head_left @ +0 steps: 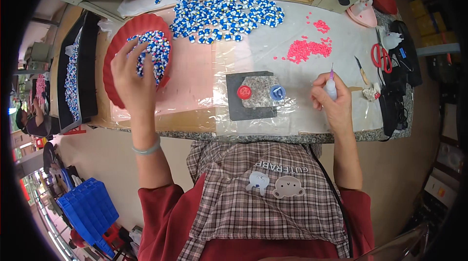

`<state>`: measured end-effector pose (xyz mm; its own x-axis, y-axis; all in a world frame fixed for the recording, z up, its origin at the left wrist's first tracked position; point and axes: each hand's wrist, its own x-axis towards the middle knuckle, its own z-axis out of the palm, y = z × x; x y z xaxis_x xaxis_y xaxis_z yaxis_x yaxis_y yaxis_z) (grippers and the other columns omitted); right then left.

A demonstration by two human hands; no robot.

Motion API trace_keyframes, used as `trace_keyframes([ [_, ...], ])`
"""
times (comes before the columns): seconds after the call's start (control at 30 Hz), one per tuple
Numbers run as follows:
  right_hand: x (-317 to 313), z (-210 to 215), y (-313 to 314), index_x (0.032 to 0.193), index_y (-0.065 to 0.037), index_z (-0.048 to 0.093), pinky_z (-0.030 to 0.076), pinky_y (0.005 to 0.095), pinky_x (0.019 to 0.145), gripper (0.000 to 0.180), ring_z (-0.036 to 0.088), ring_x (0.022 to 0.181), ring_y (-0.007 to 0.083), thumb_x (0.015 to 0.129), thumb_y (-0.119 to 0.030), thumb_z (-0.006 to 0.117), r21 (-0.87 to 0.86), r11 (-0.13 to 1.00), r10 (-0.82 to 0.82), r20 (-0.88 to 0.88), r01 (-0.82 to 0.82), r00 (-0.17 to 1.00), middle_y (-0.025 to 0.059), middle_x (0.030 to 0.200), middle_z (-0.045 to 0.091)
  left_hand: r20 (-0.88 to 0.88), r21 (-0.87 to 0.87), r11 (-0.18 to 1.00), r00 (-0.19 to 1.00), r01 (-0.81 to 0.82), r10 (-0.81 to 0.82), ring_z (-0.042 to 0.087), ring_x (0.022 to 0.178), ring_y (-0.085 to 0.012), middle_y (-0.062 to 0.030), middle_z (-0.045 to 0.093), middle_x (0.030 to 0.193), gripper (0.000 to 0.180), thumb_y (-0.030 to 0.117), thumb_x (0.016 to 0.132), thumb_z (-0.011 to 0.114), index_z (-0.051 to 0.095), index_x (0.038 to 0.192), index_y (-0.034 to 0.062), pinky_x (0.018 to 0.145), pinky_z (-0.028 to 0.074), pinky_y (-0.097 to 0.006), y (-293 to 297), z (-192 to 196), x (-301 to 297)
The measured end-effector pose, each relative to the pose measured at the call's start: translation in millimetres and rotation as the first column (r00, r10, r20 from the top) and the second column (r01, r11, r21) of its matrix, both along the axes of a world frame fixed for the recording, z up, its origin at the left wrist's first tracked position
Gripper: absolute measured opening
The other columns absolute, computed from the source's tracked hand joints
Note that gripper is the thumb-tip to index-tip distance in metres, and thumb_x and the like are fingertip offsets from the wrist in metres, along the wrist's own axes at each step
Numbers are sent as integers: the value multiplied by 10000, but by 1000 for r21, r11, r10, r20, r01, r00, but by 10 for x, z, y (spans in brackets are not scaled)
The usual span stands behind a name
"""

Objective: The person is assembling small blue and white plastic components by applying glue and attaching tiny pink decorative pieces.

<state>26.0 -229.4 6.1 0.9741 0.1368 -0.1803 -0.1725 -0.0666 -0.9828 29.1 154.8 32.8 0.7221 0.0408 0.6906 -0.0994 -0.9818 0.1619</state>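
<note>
My left hand (130,77) reaches into a red scalloped tray (113,51), fingers spread over a heap of small blue-and-white pieces (157,51). My right hand (331,99) grips a small white squeeze bottle (331,87) with a thin pink-tipped nozzle pointing up, held above the plastic-covered table. Between my hands lies a dark grey slab (248,107) with a speckled stone square bearing a red cap (244,92) and a blue cap (277,92).
Many more blue-and-white pieces (226,16) spread at the table's back. A pile of tiny pink bits (307,49) lies right of centre. Red-handled scissors (381,57), a small knife (361,70) and black gear sit far right. A black tray (73,73) stands left.
</note>
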Motion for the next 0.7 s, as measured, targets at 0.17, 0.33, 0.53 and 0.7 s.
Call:
trace_keyframes([
  [0.17, -16, 10, 34, 970, -51, 570, 388, 199, 491, 140, 535, 565, 68, 878, -87, 669, 11, 999, 35, 9, -35, 999, 26, 725, 598, -87, -131, 918, 918, 376, -388, 580, 957, -323, -138, 628, 1010, 219, -62, 739, 622, 665, 937, 20, 840, 476, -401, -605, -203, 315],
  [0.33, -35, 18, -23, 974, -49, 570, 386, 199, 492, 140, 533, 570, 68, 880, -87, 667, 14, 999, 29, 21, -29, 999, 27, 728, 598, -191, -177, 854, 834, 490, -518, 588, 870, -294, -124, 628, 909, 186, -7, 729, 644, 667, 911, 22, 761, 491, -394, -1038, -439, 628],
  [0.53, -48, 16, -103, 976, -49, 573, 377, 193, 499, 142, 523, 572, 65, 875, -79, 668, 2, 1000, 9, 24, -9, 1000, 31, 731, 595, -233, -42, 871, 843, 489, -484, 623, 745, -298, -132, 570, 787, 82, 1, 763, 552, 622, 803, 14, 615, 506, -394, -1094, -573, 754],
  [0.7, -22, 3, -166, 1121, -72, 490, 346, 204, 501, 262, 498, 610, 80, 905, -163, 608, 79, 994, 69, 40, -72, 997, 61, 829, 596, -240, -256, 842, 813, 474, -531, 622, 724, -292, -148, 596, 843, 114, -23, 779, 585, 661, 863, -8, 639, 518, -361, -1100, -390, 624],
])
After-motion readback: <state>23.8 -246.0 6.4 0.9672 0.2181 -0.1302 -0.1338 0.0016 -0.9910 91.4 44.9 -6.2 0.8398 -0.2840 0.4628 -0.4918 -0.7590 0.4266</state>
